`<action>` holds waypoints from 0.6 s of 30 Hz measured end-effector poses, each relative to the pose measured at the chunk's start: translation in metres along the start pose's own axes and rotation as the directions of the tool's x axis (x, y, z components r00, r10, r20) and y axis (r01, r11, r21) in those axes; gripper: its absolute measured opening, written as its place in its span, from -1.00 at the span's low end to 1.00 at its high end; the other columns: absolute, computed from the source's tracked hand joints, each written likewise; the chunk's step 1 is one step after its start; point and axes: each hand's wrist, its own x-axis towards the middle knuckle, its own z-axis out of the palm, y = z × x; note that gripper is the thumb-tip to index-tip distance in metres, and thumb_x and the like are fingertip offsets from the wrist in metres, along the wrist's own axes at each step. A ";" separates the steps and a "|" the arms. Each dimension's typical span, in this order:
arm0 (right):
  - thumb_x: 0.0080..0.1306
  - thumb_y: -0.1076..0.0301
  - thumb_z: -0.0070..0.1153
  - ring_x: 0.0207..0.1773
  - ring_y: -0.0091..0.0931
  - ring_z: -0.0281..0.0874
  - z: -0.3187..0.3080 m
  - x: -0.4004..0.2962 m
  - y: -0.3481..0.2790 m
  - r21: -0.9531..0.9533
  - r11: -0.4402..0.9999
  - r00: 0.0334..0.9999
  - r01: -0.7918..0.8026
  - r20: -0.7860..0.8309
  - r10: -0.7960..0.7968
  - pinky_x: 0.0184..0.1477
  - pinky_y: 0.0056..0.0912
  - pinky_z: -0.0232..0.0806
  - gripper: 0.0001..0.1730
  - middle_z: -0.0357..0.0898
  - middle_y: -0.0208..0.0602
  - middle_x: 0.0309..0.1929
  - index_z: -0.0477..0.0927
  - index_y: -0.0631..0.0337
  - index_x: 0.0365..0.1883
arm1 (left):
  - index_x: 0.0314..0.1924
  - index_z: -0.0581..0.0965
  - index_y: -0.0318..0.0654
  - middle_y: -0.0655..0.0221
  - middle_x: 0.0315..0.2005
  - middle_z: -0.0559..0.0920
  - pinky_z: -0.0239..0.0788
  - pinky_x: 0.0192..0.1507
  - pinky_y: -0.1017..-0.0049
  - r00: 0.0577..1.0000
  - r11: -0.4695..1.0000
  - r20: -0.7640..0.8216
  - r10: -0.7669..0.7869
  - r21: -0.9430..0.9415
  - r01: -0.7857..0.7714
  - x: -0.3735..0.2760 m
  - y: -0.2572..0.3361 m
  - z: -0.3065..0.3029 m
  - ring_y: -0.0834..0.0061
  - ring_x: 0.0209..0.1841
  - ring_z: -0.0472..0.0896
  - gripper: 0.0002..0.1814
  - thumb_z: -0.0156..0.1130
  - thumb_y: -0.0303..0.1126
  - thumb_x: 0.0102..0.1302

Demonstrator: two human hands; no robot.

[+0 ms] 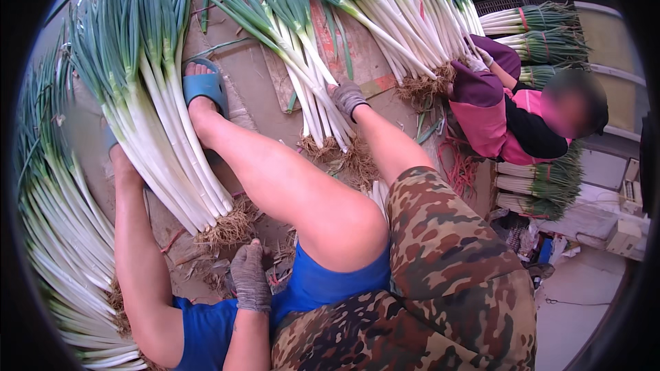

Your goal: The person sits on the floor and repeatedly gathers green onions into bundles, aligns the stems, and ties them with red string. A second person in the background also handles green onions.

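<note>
My right hand (348,99), in a grey knit glove with the fingertips bare, grips a white stalk of a long green onion (317,64). That onion lies with a few others on the floor, roots toward me. My left hand (251,277), gloved alike, hovers over my lap with its thumb up. Its other fingers are mostly hidden, so I cannot tell whether they hold anything. Just beyond it are the brown roots (227,229) of a large bundle of green onions (154,113), which lies between my legs with its leaves pointing away.
Another heap of green onions (67,247) lines the left side. More onions (412,26) lie at upper right, handled by a gloved person in a pink apron (479,118). Red ties (459,165) lie near that person. Tied bundles (546,46) are stacked behind. My blue slipper (206,87) rests beside the large bundle.
</note>
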 end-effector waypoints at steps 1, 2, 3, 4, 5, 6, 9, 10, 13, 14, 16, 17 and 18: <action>0.30 0.23 0.04 0.01 -0.19 0.51 -0.008 -0.009 -0.006 0.052 0.996 0.997 0.074 -0.028 -0.073 0.09 -0.26 0.30 -0.55 0.57 0.01 -0.05 0.45 0.14 0.14 | -0.41 0.50 -0.26 0.44 -0.56 0.52 0.34 -0.39 0.62 0.998 0.998 -0.023 0.066 0.004 -0.066 -0.004 0.006 0.004 0.62 -0.50 0.46 -0.80 0.09 -0.35 0.37; 0.34 0.29 -0.01 -0.06 -0.22 0.52 -0.029 -0.031 -0.042 0.102 0.995 0.998 0.022 0.056 -0.028 0.04 -0.28 0.32 -0.63 0.59 -0.05 -0.11 0.46 0.22 0.08 | -0.37 0.50 -0.27 0.43 -0.53 0.52 0.34 -0.38 0.63 0.990 0.991 -0.050 0.131 0.007 -0.131 -0.012 0.015 0.009 0.62 -0.49 0.46 -0.82 0.08 -0.35 0.38; 0.40 0.31 -0.08 -0.32 -0.35 0.52 -0.045 -0.035 -0.034 0.195 0.977 0.995 0.090 0.017 -0.095 -0.21 -0.29 0.40 -0.69 0.58 -0.21 -0.32 0.46 0.19 0.06 | -0.34 0.50 -0.28 0.43 -0.50 0.53 0.34 -0.36 0.63 0.981 0.981 -0.032 0.192 0.011 -0.192 -0.017 0.022 0.022 0.63 -0.47 0.46 -0.83 0.08 -0.36 0.38; 0.41 0.30 -0.09 -0.43 -0.46 0.44 -0.063 -0.052 -0.054 0.430 0.901 0.981 -0.066 0.195 -0.022 -0.36 -0.37 0.36 -0.70 0.51 -0.31 -0.40 0.44 0.18 0.06 | -0.19 0.48 -0.29 0.40 -0.39 0.53 0.35 -0.32 0.63 0.968 0.967 0.008 0.251 0.047 -0.251 -0.023 0.028 0.024 0.62 -0.39 0.47 -0.86 0.05 -0.38 0.38; 0.43 0.28 -0.11 -0.55 -0.56 0.36 -0.083 -0.069 -0.074 0.608 0.754 0.926 -0.248 0.377 0.001 -0.50 -0.46 0.31 -0.70 0.44 -0.41 -0.48 0.42 0.17 0.07 | -0.14 0.47 -0.29 0.39 -0.36 0.53 0.35 -0.29 0.63 0.959 0.958 0.025 0.282 0.040 -0.283 -0.033 0.033 0.030 0.62 -0.37 0.48 -0.85 0.05 -0.39 0.38; 0.43 0.26 -0.11 -0.59 -0.63 0.27 -0.102 -0.088 -0.092 0.694 0.660 0.897 -0.286 0.436 -0.069 -0.57 -0.55 0.23 -0.69 0.38 -0.46 -0.51 0.39 0.16 0.09 | -0.10 0.45 -0.29 0.38 -0.33 0.53 0.36 -0.26 0.63 0.944 0.944 0.047 0.327 0.022 -0.328 -0.043 0.043 0.038 0.62 -0.35 0.48 -0.84 0.04 -0.39 0.38; 0.42 0.21 -0.09 -0.62 -0.70 0.22 -0.153 -0.126 -0.109 0.870 0.342 0.838 -0.357 0.459 -0.294 -0.61 -0.64 0.19 -0.65 0.35 -0.50 -0.50 0.34 0.16 0.10 | 0.03 0.39 -0.28 0.34 -0.26 0.51 0.36 -0.19 0.63 0.855 0.883 0.225 0.467 -0.077 -0.463 -0.063 0.060 0.079 0.61 -0.30 0.48 -0.75 0.03 -0.41 0.38; 0.42 0.19 -0.10 -0.62 -0.71 0.22 -0.160 -0.136 -0.119 0.888 0.240 0.808 -0.394 0.458 -0.370 -0.60 -0.64 0.19 -0.65 0.36 -0.51 -0.47 0.33 0.13 0.10 | 0.07 0.37 -0.27 0.33 -0.24 0.50 0.36 -0.17 0.63 0.809 0.853 0.273 0.520 -0.118 -0.509 -0.072 0.065 0.090 0.61 -0.29 0.48 -0.71 0.03 -0.41 0.38; 0.43 0.16 -0.13 -0.58 -0.72 0.21 -0.182 -0.181 -0.163 0.917 0.064 0.787 -0.393 0.371 -0.493 -0.58 -0.64 0.20 -0.67 0.35 -0.52 -0.41 0.33 0.12 0.06 | 0.10 0.34 -0.29 0.32 -0.21 0.49 0.36 -0.14 0.59 0.726 0.753 0.325 0.606 0.060 -0.655 -0.111 0.081 0.126 0.59 -0.28 0.47 -0.67 0.05 -0.39 0.37; 0.45 0.08 -0.14 -0.54 -0.73 0.20 -0.184 -0.196 -0.177 0.922 0.020 0.767 -0.387 0.333 -0.549 -0.52 -0.66 0.21 -0.60 0.31 -0.53 -0.37 0.30 0.13 0.11 | 0.11 0.34 -0.31 0.31 -0.21 0.49 0.36 -0.17 0.57 0.694 0.723 0.368 0.619 0.079 -0.687 -0.115 0.083 0.134 0.57 -0.28 0.47 -0.65 0.06 -0.37 0.37; 0.43 0.03 -0.09 -0.49 -0.70 0.25 -0.177 -0.228 -0.202 0.951 -0.032 0.763 -0.306 0.225 -0.606 -0.44 -0.61 0.26 -0.56 0.35 -0.52 -0.35 0.31 0.12 0.12 | 0.09 0.35 -0.31 0.31 -0.26 0.49 0.36 -0.22 0.54 0.672 0.699 0.430 0.603 0.122 -0.705 -0.125 0.090 0.151 0.56 -0.29 0.47 -0.65 0.09 -0.33 0.37; 0.42 0.03 -0.08 -0.47 -0.69 0.28 -0.172 -0.246 -0.213 0.963 -0.052 0.772 -0.263 0.178 -0.610 -0.40 -0.59 0.29 -0.55 0.36 -0.51 -0.33 0.31 0.12 0.12 | 0.06 0.37 -0.31 0.31 -0.30 0.49 0.36 -0.24 0.53 0.691 0.720 0.452 0.564 0.141 -0.680 -0.132 0.092 0.157 0.55 -0.30 0.46 -0.66 0.11 -0.31 0.36; 0.41 0.04 -0.05 -0.44 -0.66 0.32 -0.162 -0.263 -0.229 0.955 -0.054 0.777 -0.293 0.205 -0.595 -0.38 -0.57 0.30 -0.56 0.38 -0.50 -0.31 0.33 0.12 0.11 | -0.04 0.42 -0.30 0.34 -0.42 0.48 0.34 -0.33 0.52 0.741 0.838 0.495 0.454 0.047 -0.544 -0.121 0.089 0.153 0.59 -0.37 0.44 -0.71 0.11 -0.26 0.37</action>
